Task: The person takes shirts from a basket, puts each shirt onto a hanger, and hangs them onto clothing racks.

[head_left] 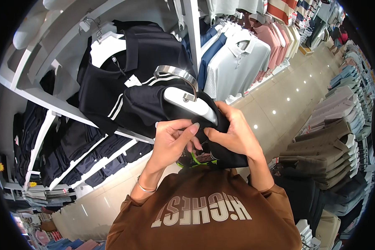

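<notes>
A black garment (231, 156) with a bright green and patterned print hangs on a white hanger (187, 102) with a wide silver hook, held close to my chest. My right hand (237, 133) grips the garment's shoulder by the hanger's end, thumb in front and fingers behind. My left hand (171, 139) is closed at the near edge of the fabric, thumb against the fingers beside the collar. Part of what it pinches is hidden behind the thumb. Just beyond, a black polo shirt (98, 89) with white stripes and a tag hangs on another white hanger.
At the left, a white shelf frame (62, 108) stands over folded dark clothes (77, 141). Ahead hang a light grey polo (241, 62) and pink shirts (271, 39). Brown garments (321, 146) line the right side of the tiled aisle (279, 96).
</notes>
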Available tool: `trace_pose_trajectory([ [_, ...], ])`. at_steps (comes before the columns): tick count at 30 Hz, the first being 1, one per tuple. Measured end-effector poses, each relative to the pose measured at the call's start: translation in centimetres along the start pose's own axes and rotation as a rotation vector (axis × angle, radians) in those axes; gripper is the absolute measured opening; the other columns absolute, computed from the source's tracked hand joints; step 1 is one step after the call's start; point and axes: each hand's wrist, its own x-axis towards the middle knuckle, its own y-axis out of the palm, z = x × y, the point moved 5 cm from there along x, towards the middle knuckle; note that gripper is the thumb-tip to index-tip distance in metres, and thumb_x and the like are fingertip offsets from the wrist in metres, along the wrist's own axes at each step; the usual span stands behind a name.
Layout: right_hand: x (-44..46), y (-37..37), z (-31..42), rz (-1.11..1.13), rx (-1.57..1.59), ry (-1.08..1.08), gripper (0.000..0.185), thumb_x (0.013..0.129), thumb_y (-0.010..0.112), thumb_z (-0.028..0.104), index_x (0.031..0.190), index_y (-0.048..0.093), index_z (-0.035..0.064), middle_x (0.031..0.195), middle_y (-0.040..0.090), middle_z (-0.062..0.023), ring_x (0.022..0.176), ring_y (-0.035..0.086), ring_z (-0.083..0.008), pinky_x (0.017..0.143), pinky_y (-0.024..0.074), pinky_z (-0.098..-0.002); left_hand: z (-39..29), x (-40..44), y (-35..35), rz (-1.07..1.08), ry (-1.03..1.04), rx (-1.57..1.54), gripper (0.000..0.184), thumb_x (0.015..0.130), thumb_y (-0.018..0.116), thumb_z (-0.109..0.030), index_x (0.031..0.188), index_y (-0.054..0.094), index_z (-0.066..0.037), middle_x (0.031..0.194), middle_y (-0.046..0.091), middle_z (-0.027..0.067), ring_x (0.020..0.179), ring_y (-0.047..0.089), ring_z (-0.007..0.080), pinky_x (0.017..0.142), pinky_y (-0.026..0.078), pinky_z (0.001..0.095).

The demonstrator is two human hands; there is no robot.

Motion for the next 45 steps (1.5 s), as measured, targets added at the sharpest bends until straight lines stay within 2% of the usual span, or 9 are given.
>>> trace_pose_trajectory([
  [9, -0.1, -0.2, 0.3, -0.006, -0.044, 0.012, 0.051, 0.067, 0.07, 0.017, 0.107, 0.055, -0.0092, 0.077, 0.063, -0.0207, 0.067, 0.063, -0.0261, 0.065, 0.0484, -0.0342, 0.0, 0.0, 0.4, -0.104, -0.005, 0.068, 0.018, 0.087, 0.064, -0.006, 0.075, 0.06, 0.006, 0.063, 0.06, 0.0056, 0.057, 0.065, 0.0128, 0.041, 0.044, 0.0189],
  [18, 0.0, -0.7, 0.1, -0.011, -0.022, 0.014, 0.053, 0.064, 0.075, 0.02, 0.106, 0.058, -0.0066, 0.082, 0.066, -0.0182, 0.072, 0.065, -0.0236, 0.069, 0.0497, -0.0325, -0.2, 0.3, 0.0, 0.027, -0.062, 0.059, 0.025, 0.091, 0.061, -0.016, 0.075, 0.062, 0.003, 0.06, 0.061, 0.0055, 0.054, 0.062, 0.0095, 0.041, 0.042, 0.0174],
  [21, 0.4, -1.3, -0.1, -0.019, -0.057, -0.003, 0.056, 0.064, 0.078, 0.025, 0.105, 0.058, -0.0072, 0.085, 0.066, -0.018, 0.076, 0.065, -0.0219, 0.071, 0.0497, -0.032, -0.6, 0.7, -0.4, 0.064, -0.009, 0.168, 0.017, 0.089, 0.061, -0.01, 0.082, 0.065, 0.005, 0.075, 0.066, 0.0105, 0.059, 0.064, 0.0103, 0.047, 0.046, 0.0176],
  [24, 1.4, -2.3, -0.8, -0.095, 0.019, -0.033, 0.061, 0.064, 0.082, 0.033, 0.102, 0.058, -0.0089, 0.085, 0.066, -0.0161, 0.077, 0.063, -0.0178, 0.072, 0.0495, -0.0308, -2.9, 0.8, -0.2, -0.091, 0.148, 0.384, 0.011, 0.086, 0.062, -0.003, 0.09, 0.065, 0.007, 0.095, 0.065, 0.015, 0.062, 0.065, 0.012, 0.053, 0.05, 0.0186],
  [27, 2.1, -4.4, -1.2, -0.136, -0.008, 0.005, 0.05, 0.069, 0.079, 0.033, 0.095, 0.063, -0.0065, 0.077, 0.066, -0.0124, 0.07, 0.061, -0.0134, 0.066, 0.0482, -0.0298, -3.4, -0.1, -0.9, -0.142, 0.286, 0.289, 0.012, 0.082, 0.062, 0.002, 0.093, 0.065, 0.007, 0.108, 0.061, 0.0177, 0.065, 0.066, 0.014, 0.056, 0.052, 0.0204],
  [31, 3.2, -6.5, 1.8, -0.18, -0.098, -0.141, 0.04, 0.075, 0.075, 0.028, 0.094, 0.065, -0.0054, 0.075, 0.067, -0.0101, 0.066, 0.059, -0.011, 0.064, 0.0481, -0.0286, -0.9, -1.2, -2.8, -0.211, 0.453, 0.218, 0.014, 0.081, 0.062, 0.006, 0.095, 0.064, 0.007, 0.101, 0.062, 0.0157, 0.068, 0.067, 0.016, 0.058, 0.053, 0.0221],
  [37, 4.5, -8.9, 6.2, -0.231, -0.251, -0.267, 0.042, 0.08, 0.071, 0.026, 0.108, 0.06, -0.0024, 0.084, 0.065, -0.0079, 0.076, 0.057, -0.0114, 0.073, 0.0473, -0.0276, 6.8, -1.0, -3.0, -0.242, 0.156, 0.297, 0.02, 0.082, 0.064, 0.004, 0.102, 0.063, 0.003, 0.101, 0.062, 0.0103, 0.083, 0.065, 0.0139, 0.069, 0.05, 0.023],
  [41, 5.0, -9.3, 8.0, -0.214, -0.147, -0.294, 0.038, 0.085, 0.066, 0.026, 0.11, 0.06, -0.0024, 0.09, 0.064, -0.0036, 0.08, 0.054, -0.0095, 0.075, 0.0451, -0.0248, 6.7, 0.2, -1.8, -0.298, 0.235, 0.3, 0.027, 0.081, 0.066, 0.003, 0.108, 0.061, 0.001, 0.111, 0.058, 0.009, 0.084, 0.063, 0.0117, 0.067, 0.049, 0.0208],
  [45, 4.7, -8.5, 9.0, -0.216, -0.14, -0.26, 0.037, 0.086, 0.066, 0.024, 0.111, 0.06, -0.0033, 0.093, 0.063, -0.0036, 0.084, 0.054, -0.0095, 0.078, 0.0438, -0.0239, 4.4, 1.4, 0.2, -0.396, 0.275, 0.389, 0.037, 0.076, 0.072, -0.001, 0.111, 0.059, 0.001, 0.113, 0.056, 0.0093, 0.074, 0.064, 0.0099, 0.053, 0.046, 0.0174],
])
